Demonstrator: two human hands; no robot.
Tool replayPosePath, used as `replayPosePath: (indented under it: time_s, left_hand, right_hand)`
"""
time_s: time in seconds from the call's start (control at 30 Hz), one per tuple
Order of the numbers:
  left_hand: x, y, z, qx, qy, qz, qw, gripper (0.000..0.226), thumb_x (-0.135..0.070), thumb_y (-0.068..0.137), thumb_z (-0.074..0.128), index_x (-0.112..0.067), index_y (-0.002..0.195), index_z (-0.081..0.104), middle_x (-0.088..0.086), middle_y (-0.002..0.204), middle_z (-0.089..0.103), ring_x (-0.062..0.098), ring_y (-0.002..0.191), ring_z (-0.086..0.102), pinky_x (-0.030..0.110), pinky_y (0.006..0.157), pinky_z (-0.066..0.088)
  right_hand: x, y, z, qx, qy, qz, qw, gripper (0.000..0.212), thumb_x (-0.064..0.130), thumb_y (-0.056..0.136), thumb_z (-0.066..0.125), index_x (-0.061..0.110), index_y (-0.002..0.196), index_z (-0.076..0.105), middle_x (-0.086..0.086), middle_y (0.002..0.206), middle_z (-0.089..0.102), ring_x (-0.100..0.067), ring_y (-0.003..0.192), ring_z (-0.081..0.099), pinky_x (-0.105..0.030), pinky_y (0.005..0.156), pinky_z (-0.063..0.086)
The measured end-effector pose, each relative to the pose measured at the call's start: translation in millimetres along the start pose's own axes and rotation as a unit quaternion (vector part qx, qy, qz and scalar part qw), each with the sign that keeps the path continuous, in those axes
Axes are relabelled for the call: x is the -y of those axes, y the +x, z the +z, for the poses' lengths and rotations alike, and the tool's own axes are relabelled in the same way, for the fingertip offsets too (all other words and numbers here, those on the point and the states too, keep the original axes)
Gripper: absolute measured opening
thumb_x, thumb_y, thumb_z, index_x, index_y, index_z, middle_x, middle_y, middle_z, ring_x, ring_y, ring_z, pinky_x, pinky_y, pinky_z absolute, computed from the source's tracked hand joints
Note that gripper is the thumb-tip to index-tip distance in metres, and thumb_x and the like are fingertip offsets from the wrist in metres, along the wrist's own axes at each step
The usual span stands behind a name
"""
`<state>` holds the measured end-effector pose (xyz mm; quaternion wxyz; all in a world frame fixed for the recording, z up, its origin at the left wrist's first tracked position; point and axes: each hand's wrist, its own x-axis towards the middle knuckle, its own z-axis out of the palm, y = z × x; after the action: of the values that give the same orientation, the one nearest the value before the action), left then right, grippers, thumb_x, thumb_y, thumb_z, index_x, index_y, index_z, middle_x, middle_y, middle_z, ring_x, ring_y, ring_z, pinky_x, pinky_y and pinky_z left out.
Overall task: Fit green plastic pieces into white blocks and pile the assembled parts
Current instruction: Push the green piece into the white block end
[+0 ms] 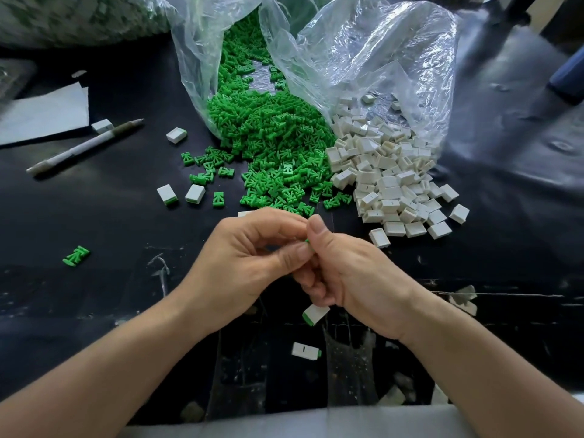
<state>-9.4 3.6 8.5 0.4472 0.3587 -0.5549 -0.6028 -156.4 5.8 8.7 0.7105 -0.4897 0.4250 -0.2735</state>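
Pinching a small green piece [307, 241] between the curled fingertips of left hand [249, 260] and right hand [357, 273], above black table [120, 222], green heap [275, 147] and white blocks [395, 184] beyond, spilling from clear bags [363, 52], assembled parts [314, 312] just below the hands.

1. We see soft, even light.
2. White shiny spots sit on the clear plastic bag [373, 52]. A pale glow lies on the black table [499, 143] at our right, so light seems to come from there.
3. Shadows are faint on the dark top.
4. The green pieces [271, 134] in the middle look sharp to us.
5. The bulging bag [79, 17] at top left is blurry.
6. The edges bend and stretch.
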Motion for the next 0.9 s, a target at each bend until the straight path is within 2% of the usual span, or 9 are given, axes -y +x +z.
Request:
replayPosePath:
  time_s: [0.1, 0.23, 0.5, 0.6, 0.67, 0.73, 0.83, 0.87, 0.9]
  left_hand:
    - [1.7, -0.5, 2.2, -0.032, 0.003, 0.000, 0.999, 0.017, -0.009, 0.064, 0.065, 0.000, 0.078, 0.070, 0.007, 0.089, 0.069, 0.026, 0.059, 0.066, 0.032, 0.058, 0.057]
    - [2.4, -0.4, 2.7, -0.039, 0.006, 0.003, 0.999, 0.015, -0.010, 0.062, 0.065, -0.013, 0.074, 0.075, -0.003, 0.087, 0.070, 0.014, 0.066, 0.068, 0.020, 0.059, 0.054]
    - [3.2, -1.3, 2.5, -0.037, 0.019, 0.014, 0.999, 0.016, -0.013, 0.063, 0.065, -0.013, 0.076, 0.075, 0.000, 0.092, 0.070, 0.009, 0.078, 0.068, 0.016, 0.064, 0.052]
    - [2.2, -1.6, 3.1, -0.039, 0.018, 0.018, 0.999, 0.014, -0.012, 0.064, 0.064, -0.012, 0.074, 0.074, 0.005, 0.094, 0.069, 0.008, 0.079, 0.067, 0.016, 0.064, 0.052]
    - [1.7, -1.6, 3.6, -0.038, 0.030, 0.023, 0.999, 0.017, -0.013, 0.065, 0.064, -0.012, 0.079, 0.073, 0.006, 0.096, 0.068, 0.009, 0.081, 0.067, 0.018, 0.067, 0.053]
    - [1.5, -1.4, 3.6, -0.045, 0.012, 0.021, 0.999, 0.015, -0.011, 0.064, 0.064, -0.011, 0.075, 0.075, 0.003, 0.093, 0.070, 0.009, 0.079, 0.068, 0.018, 0.067, 0.053]
    - [0.4, -0.1, 3.2, -0.044, -0.010, 0.014, 0.999, 0.019, -0.008, 0.064, 0.063, -0.010, 0.080, 0.075, -0.002, 0.085, 0.072, 0.009, 0.075, 0.068, 0.017, 0.064, 0.052]
    - [0.1, 0.2, 2.9, -0.035, -0.009, 0.013, 0.999, 0.019, -0.008, 0.066, 0.063, -0.007, 0.082, 0.074, 0.000, 0.083, 0.071, 0.011, 0.072, 0.067, 0.019, 0.062, 0.052]
    - [-0.4, 0.2, 2.6, -0.026, -0.008, 0.014, 1.000, 0.018, -0.008, 0.068, 0.064, -0.004, 0.084, 0.073, 0.002, 0.079, 0.070, 0.014, 0.068, 0.066, 0.021, 0.061, 0.052]
  right_hand:
    - [-0.7, -0.2, 1.3, -0.015, -0.012, -0.008, 1.000, 0.049, 0.058, 0.072, 0.038, 0.010, 0.075, 0.050, 0.009, 0.057, 0.042, -0.006, 0.052, 0.035, -0.019, 0.049, 0.030]
    - [1.5, -0.8, 2.5, 0.002, 0.010, -0.013, 1.000, 0.042, 0.053, 0.073, 0.038, 0.013, 0.078, 0.050, 0.014, 0.054, 0.038, -0.005, 0.052, 0.027, -0.020, 0.049, 0.023]
    - [1.4, -0.1, 2.8, 0.001, 0.000, -0.025, 1.000, 0.044, 0.053, 0.074, 0.037, 0.013, 0.082, 0.055, 0.016, 0.048, 0.038, -0.002, 0.048, 0.028, -0.015, 0.045, 0.026]
    - [2.1, -0.5, 4.9, 0.004, 0.019, -0.035, 0.999, 0.038, 0.051, 0.075, 0.037, 0.026, 0.069, 0.065, 0.014, 0.052, 0.032, -0.003, 0.049, 0.025, -0.016, 0.046, 0.024]
    - [2.7, -1.3, 3.4, 0.019, 0.036, -0.034, 0.999, 0.036, 0.052, 0.077, 0.039, 0.024, 0.066, 0.060, 0.010, 0.055, 0.031, -0.006, 0.051, 0.025, -0.019, 0.049, 0.023]
    - [2.4, -1.2, 0.7, 0.045, 0.045, -0.013, 0.998, 0.044, 0.055, 0.077, 0.038, 0.013, 0.080, 0.052, 0.008, 0.056, 0.035, -0.006, 0.052, 0.028, -0.021, 0.051, 0.024]
    - [1.8, 0.3, -1.1, 0.077, 0.047, 0.027, 0.996, 0.070, 0.066, 0.074, 0.034, 0.006, 0.106, 0.053, 0.006, 0.057, 0.039, -0.006, 0.051, 0.031, -0.019, 0.050, 0.026]
    - [1.6, 0.6, -0.6, 0.081, 0.045, 0.028, 0.995, 0.076, 0.068, 0.074, 0.032, 0.005, 0.111, 0.054, 0.006, 0.057, 0.040, -0.005, 0.050, 0.031, -0.019, 0.050, 0.026]
    - [1.3, 0.8, 0.0, 0.081, 0.038, 0.021, 0.996, 0.075, 0.070, 0.073, 0.031, 0.011, 0.110, 0.059, 0.006, 0.057, 0.039, -0.005, 0.050, 0.031, -0.019, 0.049, 0.026]
